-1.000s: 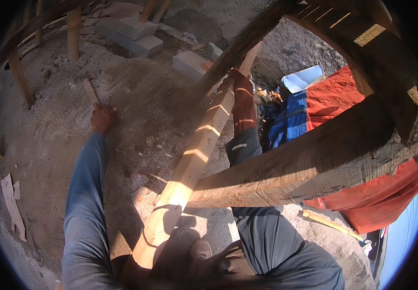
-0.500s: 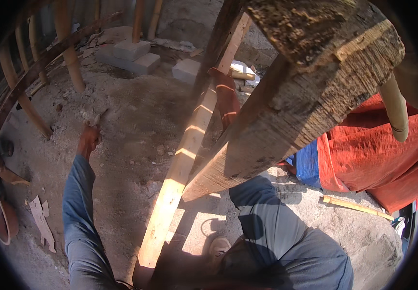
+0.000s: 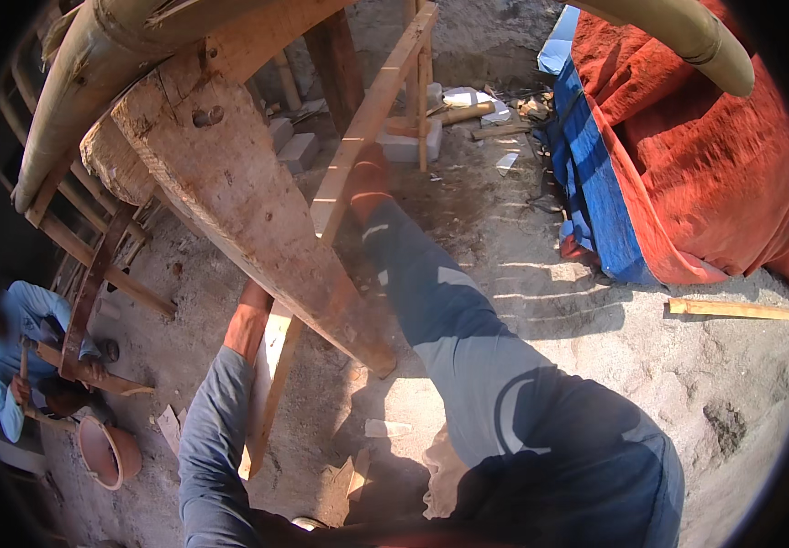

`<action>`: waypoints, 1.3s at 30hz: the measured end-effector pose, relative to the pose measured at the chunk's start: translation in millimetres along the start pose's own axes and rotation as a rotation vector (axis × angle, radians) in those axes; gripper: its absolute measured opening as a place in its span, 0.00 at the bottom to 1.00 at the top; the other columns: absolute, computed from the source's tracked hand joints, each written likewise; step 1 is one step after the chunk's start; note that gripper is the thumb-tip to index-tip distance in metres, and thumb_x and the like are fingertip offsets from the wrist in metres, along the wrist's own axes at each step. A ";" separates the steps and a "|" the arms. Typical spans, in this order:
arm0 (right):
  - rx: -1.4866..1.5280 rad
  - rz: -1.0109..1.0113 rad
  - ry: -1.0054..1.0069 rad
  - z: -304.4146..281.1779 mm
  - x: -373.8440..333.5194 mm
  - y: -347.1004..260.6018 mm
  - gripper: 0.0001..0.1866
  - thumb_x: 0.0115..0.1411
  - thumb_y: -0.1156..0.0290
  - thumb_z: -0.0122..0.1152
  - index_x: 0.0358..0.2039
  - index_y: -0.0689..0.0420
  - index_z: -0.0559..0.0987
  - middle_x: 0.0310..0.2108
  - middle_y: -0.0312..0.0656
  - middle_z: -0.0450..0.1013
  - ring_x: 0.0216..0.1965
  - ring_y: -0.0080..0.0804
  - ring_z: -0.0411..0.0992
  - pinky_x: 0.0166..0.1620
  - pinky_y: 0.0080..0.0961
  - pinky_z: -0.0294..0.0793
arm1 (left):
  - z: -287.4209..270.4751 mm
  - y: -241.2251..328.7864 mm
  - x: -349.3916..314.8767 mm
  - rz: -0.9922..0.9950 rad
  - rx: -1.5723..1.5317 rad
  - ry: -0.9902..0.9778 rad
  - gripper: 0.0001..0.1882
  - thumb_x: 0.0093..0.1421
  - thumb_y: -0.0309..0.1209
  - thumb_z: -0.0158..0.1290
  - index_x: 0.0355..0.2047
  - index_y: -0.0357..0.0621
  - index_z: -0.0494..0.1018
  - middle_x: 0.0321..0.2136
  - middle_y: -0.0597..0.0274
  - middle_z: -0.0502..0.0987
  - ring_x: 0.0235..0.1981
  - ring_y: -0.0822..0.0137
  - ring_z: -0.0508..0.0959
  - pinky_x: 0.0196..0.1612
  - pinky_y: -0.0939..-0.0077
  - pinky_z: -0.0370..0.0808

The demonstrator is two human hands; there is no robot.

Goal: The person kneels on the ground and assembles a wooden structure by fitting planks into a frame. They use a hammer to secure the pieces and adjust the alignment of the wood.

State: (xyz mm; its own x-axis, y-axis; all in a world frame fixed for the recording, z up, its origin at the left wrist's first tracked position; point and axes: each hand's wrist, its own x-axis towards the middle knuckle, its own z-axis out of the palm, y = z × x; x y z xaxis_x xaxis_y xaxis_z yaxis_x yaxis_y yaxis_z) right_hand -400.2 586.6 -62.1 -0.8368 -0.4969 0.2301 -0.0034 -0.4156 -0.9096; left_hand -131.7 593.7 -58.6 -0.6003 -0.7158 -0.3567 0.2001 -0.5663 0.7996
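My right hand [image 3: 367, 178] is closed around the far part of a long, pale wooden beam [image 3: 394, 78], which slants from the lower left up toward the back. Close to the camera, a thick weathered plank [image 3: 248, 210] with a knot hole crosses over this beam. My left hand [image 3: 250, 310] reaches up beside the beam. Only its wrist side shows; the plank covers the fingers, so whether they hold anything cannot be seen.
Overhead run bamboo poles [image 3: 93, 82]. At left a co-worker in light blue [image 3: 25, 320] crouches near a curved brown strip [image 3: 93, 283] and a round bucket [image 3: 93, 425]. A red and blue tarp [image 3: 678, 164] covers something at right; a wood strip [image 3: 732, 310] lies below it.
The view has swung, bringing the co-worker and more tarp into sight. My left hand has left the ground at left, where it held a small thing, and reaches behind the plank. The right keeps its grip.
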 end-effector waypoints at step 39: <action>-0.021 0.366 0.123 -51.0 -22.8 6.4 0.36 0.65 0.41 0.64 0.34 0.73 0.82 0.30 0.54 0.79 0.32 0.44 0.78 0.39 0.47 0.74 | -32.5 -125.1 -56.3 -0.221 0.181 0.029 0.26 0.69 0.38 0.62 0.62 0.41 0.69 0.59 0.55 0.76 0.56 0.60 0.78 0.57 0.59 0.81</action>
State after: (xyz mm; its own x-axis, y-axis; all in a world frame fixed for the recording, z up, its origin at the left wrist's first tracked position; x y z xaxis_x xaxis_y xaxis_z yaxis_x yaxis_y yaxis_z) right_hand -409.0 634.1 -90.8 -0.8442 -0.5136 -0.1535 0.2977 -0.2110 -0.9310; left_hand -97.9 691.5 -154.2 -0.5914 -0.5960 -0.5431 -0.0757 -0.6295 0.7733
